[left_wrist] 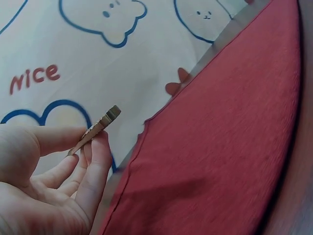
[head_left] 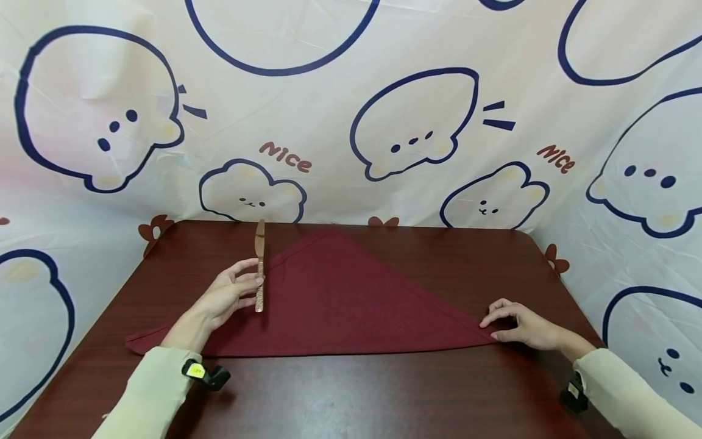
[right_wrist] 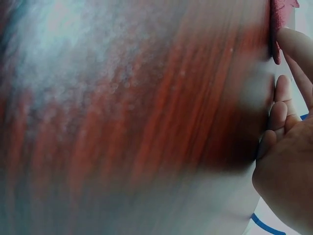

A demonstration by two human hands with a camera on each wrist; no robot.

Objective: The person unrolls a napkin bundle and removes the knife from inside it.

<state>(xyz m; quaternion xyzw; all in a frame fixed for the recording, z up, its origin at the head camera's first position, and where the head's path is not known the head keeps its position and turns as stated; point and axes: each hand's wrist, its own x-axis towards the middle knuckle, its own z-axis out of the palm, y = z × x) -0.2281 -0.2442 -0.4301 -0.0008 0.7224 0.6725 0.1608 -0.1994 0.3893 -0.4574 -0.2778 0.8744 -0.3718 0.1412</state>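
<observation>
A dark red cloth point(head_left: 340, 299), folded into a triangle, lies on the table with its point toward the back. My left hand point(head_left: 227, 296) grips a gold table knife point(head_left: 260, 268) by its textured handle, blade pointing away, over the cloth's left part. In the left wrist view, the knife point(left_wrist: 100, 124) appears end-on between thumb and fingers, above the red cloth point(left_wrist: 210, 137). At the right corner of the triangle, my right hand point(head_left: 523, 326) pinches the cloth with thumb and index finger. The right wrist view shows that hand point(right_wrist: 286, 142) beside the cloth's tip point(right_wrist: 278, 29).
The brown wooden table point(head_left: 351, 396) reaches back to a white curtain point(head_left: 329, 122) printed with cartoon outlines, which also hangs on both sides. Black wrist cameras sit on both sleeves point(head_left: 150, 390).
</observation>
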